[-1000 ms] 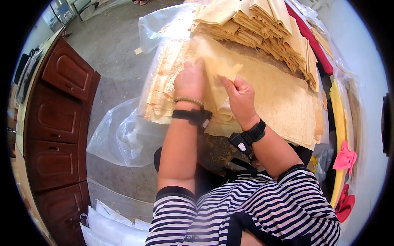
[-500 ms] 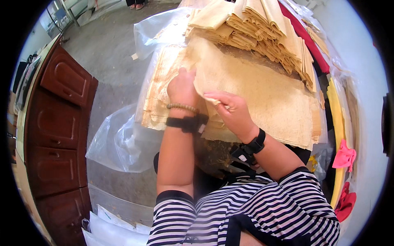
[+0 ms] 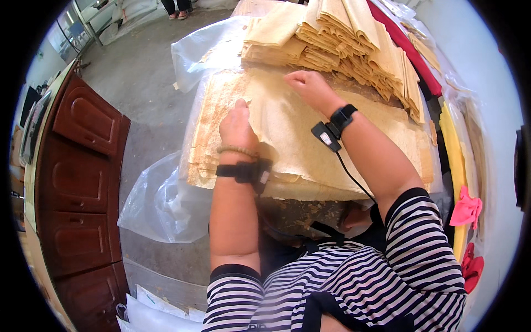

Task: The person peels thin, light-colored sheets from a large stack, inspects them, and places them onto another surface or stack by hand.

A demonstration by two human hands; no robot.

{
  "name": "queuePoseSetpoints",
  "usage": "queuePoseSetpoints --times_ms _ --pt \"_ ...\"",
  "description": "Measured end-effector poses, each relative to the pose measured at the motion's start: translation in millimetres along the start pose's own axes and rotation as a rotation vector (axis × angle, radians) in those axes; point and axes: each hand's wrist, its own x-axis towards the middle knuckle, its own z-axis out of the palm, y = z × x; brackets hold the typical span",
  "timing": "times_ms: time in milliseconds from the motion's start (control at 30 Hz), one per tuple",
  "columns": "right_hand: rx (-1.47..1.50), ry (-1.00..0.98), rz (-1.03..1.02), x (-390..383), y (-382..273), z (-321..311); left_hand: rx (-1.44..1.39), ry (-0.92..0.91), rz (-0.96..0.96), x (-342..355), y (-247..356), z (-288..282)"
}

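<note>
Thin, pale tan sheets [image 3: 359,157] lie in a broad, flat layered pile with ragged edges. My left hand [image 3: 236,124] rests low over its left part, fingers curled at the surface; whether a sheet edge is inside them is hard to tell. My right hand [image 3: 311,88] is farther back and to the right, closed, its fingertips over the upper part of the pile; anything in its grip is hidden. Folded tan sheets [image 3: 340,25] are heaped behind both hands. Clear plastic sheeting [image 3: 155,205] hangs beside the pile on the left.
A dark wooden cabinet [image 3: 77,182] lines the left, white bags [image 3: 149,307] low beside it. Red cloth [image 3: 426,72], yellow material [image 3: 454,166] and a pink cloth [image 3: 466,207] run along the right by a pale wall. Another person's feet [image 3: 177,14] stand at the back.
The loose sheet that my hands held now appears laid flatter. My right hand has moved up toward the folded heap; my left hand has shifted slightly leftward and nearer my body.
</note>
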Motion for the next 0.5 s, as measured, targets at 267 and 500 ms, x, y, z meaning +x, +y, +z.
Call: queuePoseSetpoints --times_ms 267,500 --pt "-0.335 -0.147 0.056 30 -11 16 -0.681 -0.033 -0.237 1 -14 4" --pt "-0.473 -0.264 0.132 52 -42 23 -1.425 0.025 -0.596 -5 11 3"
